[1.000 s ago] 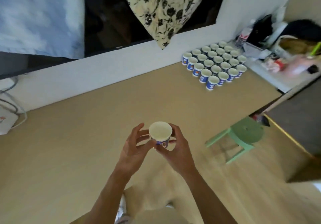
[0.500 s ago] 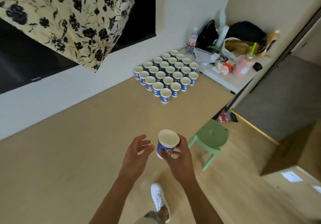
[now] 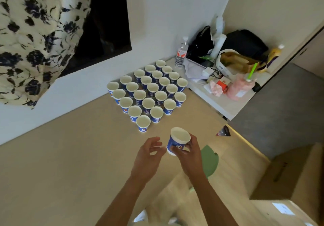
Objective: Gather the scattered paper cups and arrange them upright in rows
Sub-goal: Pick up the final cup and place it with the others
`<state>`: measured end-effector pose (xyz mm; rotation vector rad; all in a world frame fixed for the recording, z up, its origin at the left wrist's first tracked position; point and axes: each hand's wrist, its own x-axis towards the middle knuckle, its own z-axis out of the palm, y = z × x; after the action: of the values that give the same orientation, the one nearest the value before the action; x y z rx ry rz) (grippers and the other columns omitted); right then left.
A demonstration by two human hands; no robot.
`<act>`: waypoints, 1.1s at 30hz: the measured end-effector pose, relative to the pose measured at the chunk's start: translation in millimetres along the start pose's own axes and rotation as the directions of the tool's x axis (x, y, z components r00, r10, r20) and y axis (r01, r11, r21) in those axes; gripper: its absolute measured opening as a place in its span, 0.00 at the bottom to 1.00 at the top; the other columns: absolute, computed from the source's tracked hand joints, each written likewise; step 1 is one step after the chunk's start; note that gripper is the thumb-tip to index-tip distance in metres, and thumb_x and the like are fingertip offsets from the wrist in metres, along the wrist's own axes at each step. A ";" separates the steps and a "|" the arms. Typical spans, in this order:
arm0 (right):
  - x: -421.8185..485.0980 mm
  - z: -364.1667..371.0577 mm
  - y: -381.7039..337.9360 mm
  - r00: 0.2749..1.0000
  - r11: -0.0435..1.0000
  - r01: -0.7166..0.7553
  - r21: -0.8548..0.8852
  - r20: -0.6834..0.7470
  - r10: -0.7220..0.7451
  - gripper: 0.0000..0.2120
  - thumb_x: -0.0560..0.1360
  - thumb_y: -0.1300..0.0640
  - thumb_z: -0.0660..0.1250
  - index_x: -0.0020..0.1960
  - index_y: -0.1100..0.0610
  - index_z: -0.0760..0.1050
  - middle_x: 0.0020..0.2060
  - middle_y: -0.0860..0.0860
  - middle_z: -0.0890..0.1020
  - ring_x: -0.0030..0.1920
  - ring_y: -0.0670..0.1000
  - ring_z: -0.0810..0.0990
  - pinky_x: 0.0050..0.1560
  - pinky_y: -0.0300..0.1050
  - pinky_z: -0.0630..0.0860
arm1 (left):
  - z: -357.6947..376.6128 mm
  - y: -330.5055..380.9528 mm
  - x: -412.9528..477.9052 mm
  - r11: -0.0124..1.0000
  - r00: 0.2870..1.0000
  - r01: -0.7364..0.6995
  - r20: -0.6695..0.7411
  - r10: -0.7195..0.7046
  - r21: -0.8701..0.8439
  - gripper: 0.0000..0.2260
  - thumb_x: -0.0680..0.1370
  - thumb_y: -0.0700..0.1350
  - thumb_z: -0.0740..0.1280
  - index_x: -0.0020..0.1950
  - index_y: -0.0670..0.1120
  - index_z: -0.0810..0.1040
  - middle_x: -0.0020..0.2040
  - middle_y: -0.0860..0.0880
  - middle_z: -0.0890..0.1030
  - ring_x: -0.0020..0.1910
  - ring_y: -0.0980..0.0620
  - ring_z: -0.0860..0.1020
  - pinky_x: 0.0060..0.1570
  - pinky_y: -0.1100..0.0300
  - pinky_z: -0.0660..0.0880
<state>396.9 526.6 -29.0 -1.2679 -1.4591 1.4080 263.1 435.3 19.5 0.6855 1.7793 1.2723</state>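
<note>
My right hand point(image 3: 190, 153) grips a blue-and-white paper cup point(image 3: 177, 140) by its lower wall, mouth tilted up and away from me. Just left of the cup, my left hand point(image 3: 149, 153) hovers with relaxed fingers and holds nothing. Several more cups point(image 3: 149, 89) stand upright in tidy diagonal rows on the beige tabletop point(image 3: 70, 155) against the white wall. The nearest standing cup point(image 3: 143, 123) sits a short way beyond my hands, up and to the left of the held cup.
A white side surface point(image 3: 222, 103) right of the rows carries a water bottle point(image 3: 181, 54), black bags point(image 3: 245, 43), a pink drink point(image 3: 241, 87) and clutter. A green stool point(image 3: 209, 161) stands below my right hand. Floral fabric point(image 3: 35, 32) hangs upper left.
I have come closer to the rows, which now fill the middle of the view. My left hand let go of the cup, and my right hand carried it forward.
</note>
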 end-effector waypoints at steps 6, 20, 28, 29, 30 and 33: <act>102.6 -17.8 19.7 0.999 0.997 -0.052 0.049 -0.004 0.053 0.31 0.60 0.53 0.78 0.61 0.52 0.73 0.55 0.46 0.81 0.53 0.48 0.81 0.44 0.37 0.78 | 59.1 18.0 55.7 0.998 0.997 0.057 -0.063 -0.055 0.021 0.14 0.76 0.46 0.72 0.61 0.53 0.78 0.53 0.56 0.83 0.47 0.67 0.80 0.42 0.77 0.72; 337.7 -69.2 57.4 0.993 0.983 -0.050 -0.174 0.095 0.067 0.27 0.65 0.59 0.78 0.60 0.52 0.71 0.44 0.28 0.79 0.43 0.34 0.79 0.38 0.26 0.73 | 155.7 37.2 143.8 0.982 0.937 0.190 -0.303 -0.174 0.023 0.14 0.76 0.43 0.73 0.61 0.51 0.77 0.52 0.54 0.83 0.46 0.65 0.81 0.43 0.75 0.74; 387.7 -46.2 92.4 0.994 0.961 0.007 -0.275 0.108 0.023 0.29 0.65 0.60 0.79 0.62 0.54 0.71 0.49 0.43 0.80 0.46 0.49 0.82 0.51 0.52 0.81 | 161.3 20.6 146.0 0.967 0.906 0.249 -0.363 -0.215 0.047 0.15 0.75 0.41 0.73 0.57 0.57 0.77 0.50 0.56 0.84 0.50 0.64 0.81 0.46 0.68 0.77; 391.0 -44.4 94.6 0.995 0.962 0.008 -0.273 0.099 0.020 0.30 0.65 0.60 0.80 0.62 0.55 0.71 0.50 0.46 0.81 0.47 0.50 0.83 0.52 0.55 0.81 | 159.2 18.4 146.1 0.967 0.905 0.252 -0.365 -0.219 0.046 0.15 0.75 0.41 0.73 0.57 0.58 0.77 0.50 0.57 0.84 0.50 0.64 0.81 0.48 0.65 0.77; 395.5 -42.6 97.1 0.996 0.963 0.007 -0.270 0.089 0.018 0.30 0.65 0.61 0.80 0.62 0.57 0.71 0.52 0.48 0.82 0.48 0.52 0.83 0.52 0.57 0.81 | 157.2 16.9 147.4 0.966 0.904 0.255 -0.367 -0.221 0.046 0.16 0.75 0.41 0.73 0.57 0.58 0.77 0.50 0.58 0.84 0.51 0.64 0.81 0.49 0.62 0.78; 406.1 -38.1 101.8 0.998 0.964 -0.008 -0.267 0.065 0.026 0.29 0.64 0.62 0.80 0.60 0.56 0.71 0.53 0.52 0.82 0.51 0.55 0.83 0.54 0.61 0.80 | 151.2 13.5 151.8 0.965 0.899 0.256 -0.379 -0.218 0.051 0.16 0.75 0.42 0.73 0.58 0.58 0.77 0.50 0.62 0.83 0.51 0.64 0.81 0.49 0.61 0.77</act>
<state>350.1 918.1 -174.7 -1.4106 -1.7337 1.3087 314.7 635.9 -37.0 0.2748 2.1718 1.2069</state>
